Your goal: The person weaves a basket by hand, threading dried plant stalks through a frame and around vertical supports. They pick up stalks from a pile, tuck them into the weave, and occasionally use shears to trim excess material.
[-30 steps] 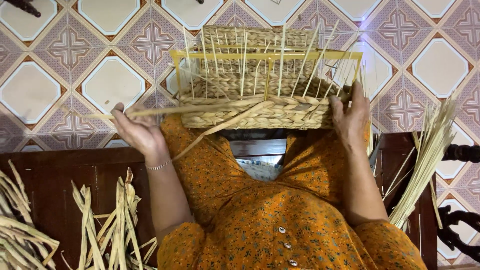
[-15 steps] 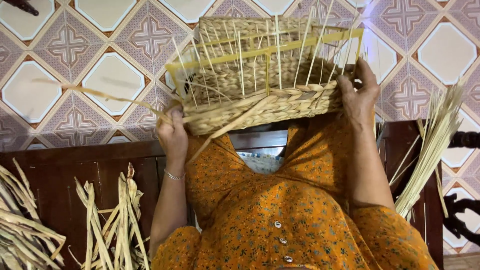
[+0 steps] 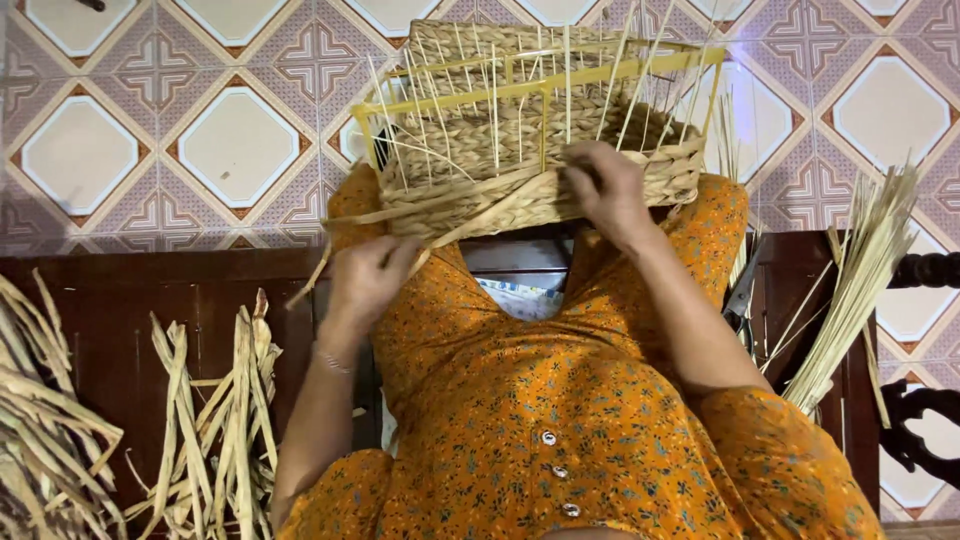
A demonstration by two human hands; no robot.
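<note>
A half-woven straw basket [image 3: 520, 160] with a yellow frame and many thin upright stakes rests on my knees, over my orange flowered dress. My left hand [image 3: 365, 285] sits below the basket's near left corner, pinching a flat straw strand [image 3: 400, 210] that runs along the woven rim. My right hand [image 3: 605, 190] presses its fingers on the front of the woven band near the middle right.
Loose bundles of dried straw [image 3: 215, 400] lie on the dark wooden bench [image 3: 120, 300] at left. A sheaf of thin stalks [image 3: 850, 290] leans at right. A patterned tile floor [image 3: 230, 140] spreads behind. A dark carved chair part [image 3: 925, 440] shows at far right.
The basket has turned and tilted. My left hand dropped lower and toward the middle with the strand. My right hand moved left from the basket's right end to its front.
</note>
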